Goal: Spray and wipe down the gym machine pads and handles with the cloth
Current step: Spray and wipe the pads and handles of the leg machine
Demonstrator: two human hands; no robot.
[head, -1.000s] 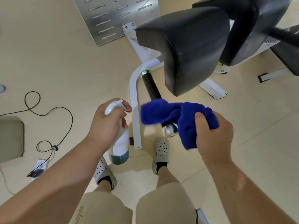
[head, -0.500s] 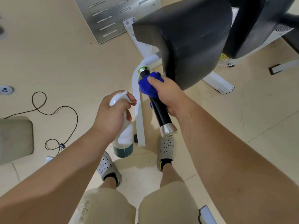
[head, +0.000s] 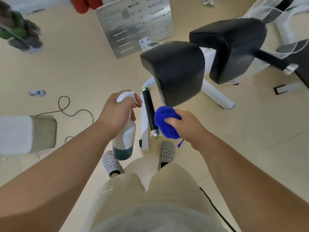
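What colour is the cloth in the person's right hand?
Bright blue; the cloth shows best in the head view, gripped by the right hand.

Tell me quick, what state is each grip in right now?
Left grip: closed, holding the spray bottle.
Right grip: closed, holding the blue cloth.

The person wears beige cloth shorts (head: 167, 181), a pale grey shirt (head: 158, 218), perforated whitish foam clogs (head: 109, 162) and dark socks (head: 115, 173); the left hand (head: 117, 113), right hand (head: 185, 126) and forearms (head: 66, 164) are bare
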